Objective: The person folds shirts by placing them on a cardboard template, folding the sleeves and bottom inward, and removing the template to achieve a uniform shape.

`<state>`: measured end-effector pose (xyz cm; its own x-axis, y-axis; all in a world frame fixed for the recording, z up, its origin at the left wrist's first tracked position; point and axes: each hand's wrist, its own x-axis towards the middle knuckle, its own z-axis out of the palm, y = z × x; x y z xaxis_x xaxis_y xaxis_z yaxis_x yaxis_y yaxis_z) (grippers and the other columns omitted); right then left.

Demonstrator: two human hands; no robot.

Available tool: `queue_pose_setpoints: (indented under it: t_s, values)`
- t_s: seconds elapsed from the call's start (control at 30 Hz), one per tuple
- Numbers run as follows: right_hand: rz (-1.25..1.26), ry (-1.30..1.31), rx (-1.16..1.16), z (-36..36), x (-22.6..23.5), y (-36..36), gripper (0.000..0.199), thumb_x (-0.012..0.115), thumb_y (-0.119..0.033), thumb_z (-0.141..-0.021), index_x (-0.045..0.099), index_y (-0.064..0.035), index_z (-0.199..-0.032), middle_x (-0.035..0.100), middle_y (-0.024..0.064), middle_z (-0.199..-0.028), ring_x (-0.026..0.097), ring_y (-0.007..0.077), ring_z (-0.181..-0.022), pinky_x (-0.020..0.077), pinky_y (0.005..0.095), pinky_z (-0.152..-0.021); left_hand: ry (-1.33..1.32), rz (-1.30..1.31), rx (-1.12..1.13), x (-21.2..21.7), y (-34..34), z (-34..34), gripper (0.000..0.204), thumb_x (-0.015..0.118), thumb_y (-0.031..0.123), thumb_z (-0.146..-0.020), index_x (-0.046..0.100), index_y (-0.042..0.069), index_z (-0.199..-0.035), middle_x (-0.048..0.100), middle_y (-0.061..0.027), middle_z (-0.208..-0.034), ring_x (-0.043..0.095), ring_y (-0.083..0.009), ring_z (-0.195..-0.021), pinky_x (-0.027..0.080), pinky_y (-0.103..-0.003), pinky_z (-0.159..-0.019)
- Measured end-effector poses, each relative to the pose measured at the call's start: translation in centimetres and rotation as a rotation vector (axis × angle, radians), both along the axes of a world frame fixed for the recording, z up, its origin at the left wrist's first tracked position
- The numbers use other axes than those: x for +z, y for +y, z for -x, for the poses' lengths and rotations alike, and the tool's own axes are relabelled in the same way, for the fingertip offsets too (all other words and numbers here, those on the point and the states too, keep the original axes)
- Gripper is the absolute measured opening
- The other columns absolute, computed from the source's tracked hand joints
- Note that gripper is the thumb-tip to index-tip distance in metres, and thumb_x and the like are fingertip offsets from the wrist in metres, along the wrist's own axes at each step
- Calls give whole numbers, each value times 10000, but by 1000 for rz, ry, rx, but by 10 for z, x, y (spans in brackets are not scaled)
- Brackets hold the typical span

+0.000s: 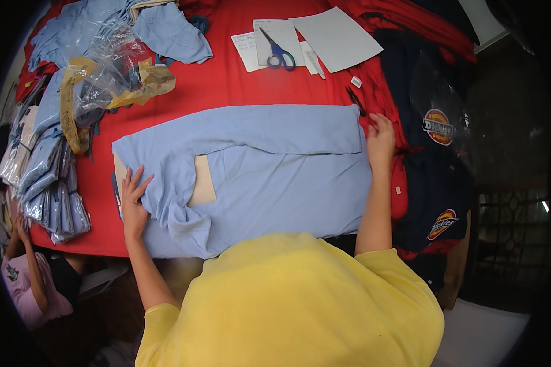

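A light blue garment (pixel 288 183) lies spread out in front of me, its far part folded over in a long band. A beige board (pixel 203 186) shows through a gap in the cloth and again at the left edge. My left hand (pixel 134 199) rests on that left edge, fingers spread over bunched fabric. Just beyond the garment's right edge is my right hand (pixel 381 137), its fingers loosely bent and apart, with nothing visible in them. Small black snips (pixel 355 101) lie close to its fingertips.
Beneath is red cloth (pixel 226 79). Blue-handled scissors (pixel 278 55) lie on papers (pixel 337 40) at the back. Bagged folded garments (pixel 49 183) and crumpled clear plastic with tape (pixel 116 73) fill the left. Dark garments (pixel 438 171) lie right. Another person (pixel 37 275) is at lower left.
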<state>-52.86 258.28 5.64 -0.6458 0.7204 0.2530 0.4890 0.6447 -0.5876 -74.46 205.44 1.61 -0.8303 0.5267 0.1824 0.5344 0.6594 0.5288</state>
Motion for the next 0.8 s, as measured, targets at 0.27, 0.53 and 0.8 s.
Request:
queue_pose_setpoints:
  t_s: [0.27, 0.53, 0.8]
  values:
    - [-525, -407, 64, 12, -63, -20, 537, 508, -415, -942, 411, -214, -1431, 323, 138, -1511, 264, 349, -1404, 160, 638, -1097, 65, -5, 10, -4, -3, 3, 447, 604, 19, -754, 691, 179, -1162, 546, -43, -1360, 367, -324, -1357, 263, -453, -1136]
    - [200, -45, 759, 61, 25, -243, 547, 726, -237, -783, 546, -28, -1256, 550, 173, -1204, 500, 339, -1150, 372, 446, -1020, 197, -28, 16, -15, -23, 2, 423, 628, 74, -760, 689, 188, -1163, 563, -41, -1335, 405, -333, -1323, 271, -469, -1124]
    - [809, -11, 919, 46, 9, -307, 310, 641, -153, -859, 611, -68, -1155, 624, 131, -913, 618, 189, -829, 507, 316, -700, 202, -70, -159, -6, -14, 9, 369, 675, 59, -689, 669, 110, -1055, 616, -41, -1081, 510, -278, -1076, 350, -435, -986]
